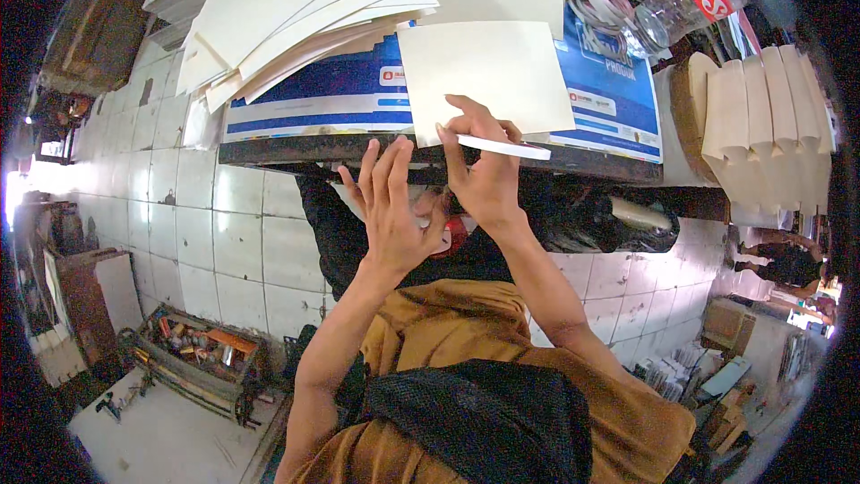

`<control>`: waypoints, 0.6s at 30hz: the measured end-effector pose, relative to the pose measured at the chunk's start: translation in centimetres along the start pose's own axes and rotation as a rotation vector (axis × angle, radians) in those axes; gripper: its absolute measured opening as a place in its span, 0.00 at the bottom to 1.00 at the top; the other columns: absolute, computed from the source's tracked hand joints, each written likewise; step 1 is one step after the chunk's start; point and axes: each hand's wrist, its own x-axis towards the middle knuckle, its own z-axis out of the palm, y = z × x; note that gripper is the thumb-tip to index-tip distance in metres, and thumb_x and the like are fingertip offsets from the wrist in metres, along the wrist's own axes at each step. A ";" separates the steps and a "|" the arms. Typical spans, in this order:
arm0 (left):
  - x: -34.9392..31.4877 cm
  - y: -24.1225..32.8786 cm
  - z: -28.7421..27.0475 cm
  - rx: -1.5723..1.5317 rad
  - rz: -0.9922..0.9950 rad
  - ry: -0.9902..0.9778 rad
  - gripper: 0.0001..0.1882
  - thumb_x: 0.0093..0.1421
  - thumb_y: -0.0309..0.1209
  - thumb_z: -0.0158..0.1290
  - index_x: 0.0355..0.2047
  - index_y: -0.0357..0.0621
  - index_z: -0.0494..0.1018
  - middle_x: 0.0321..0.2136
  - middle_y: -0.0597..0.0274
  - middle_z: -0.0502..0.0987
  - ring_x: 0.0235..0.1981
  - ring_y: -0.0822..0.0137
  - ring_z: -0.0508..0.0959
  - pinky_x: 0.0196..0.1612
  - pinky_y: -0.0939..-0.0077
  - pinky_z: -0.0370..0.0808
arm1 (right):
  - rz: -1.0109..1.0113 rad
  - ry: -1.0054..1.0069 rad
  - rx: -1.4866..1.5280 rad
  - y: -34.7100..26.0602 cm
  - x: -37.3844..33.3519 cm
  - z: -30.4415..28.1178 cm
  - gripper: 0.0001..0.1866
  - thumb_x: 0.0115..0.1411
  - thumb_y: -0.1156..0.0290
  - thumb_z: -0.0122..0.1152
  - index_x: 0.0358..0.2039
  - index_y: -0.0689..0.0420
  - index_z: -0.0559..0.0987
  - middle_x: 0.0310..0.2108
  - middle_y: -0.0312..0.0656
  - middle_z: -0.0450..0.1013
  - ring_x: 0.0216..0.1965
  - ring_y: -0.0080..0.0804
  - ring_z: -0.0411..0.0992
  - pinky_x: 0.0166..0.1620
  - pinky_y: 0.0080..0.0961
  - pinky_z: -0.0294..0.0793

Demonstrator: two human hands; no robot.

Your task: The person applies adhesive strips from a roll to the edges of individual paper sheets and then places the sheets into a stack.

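Note:
A cream sheet of paper or card (488, 72) lies on the table, its near edge close to the table's front edge. My right hand (488, 179) is closed around a slim white flat stick (506, 147), which points to the right across the near edge of the sheet. The right index finger and thumb are by the sheet's near left part. My left hand (392, 220) is held up just in front of the table edge, fingers stretched and apart, with nothing seen in it. Its fingertips come near the sheet's lower left corner.
A fanned pile of cream sheets (305, 9) is on the left of the table, over a blue and white printed sheet (618, 112). At the right are clear plastic bottles (690, 4), a tape-like roll (600, 7) and stacked folded paper blocks (761, 108). A metal-framed machine (193, 363) stands lower left.

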 end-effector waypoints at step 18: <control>1.3 0.7 -0.6 0.183 -0.050 -0.098 0.29 0.55 0.43 0.63 0.57 0.50 0.77 0.61 0.58 0.69 0.70 0.51 0.59 0.72 0.39 0.31 | 0.135 -0.083 0.063 -0.5 0.5 -2.7 0.23 0.62 0.63 0.69 0.55 0.54 0.76 0.35 0.41 0.81 0.41 0.44 0.78 0.54 0.43 0.69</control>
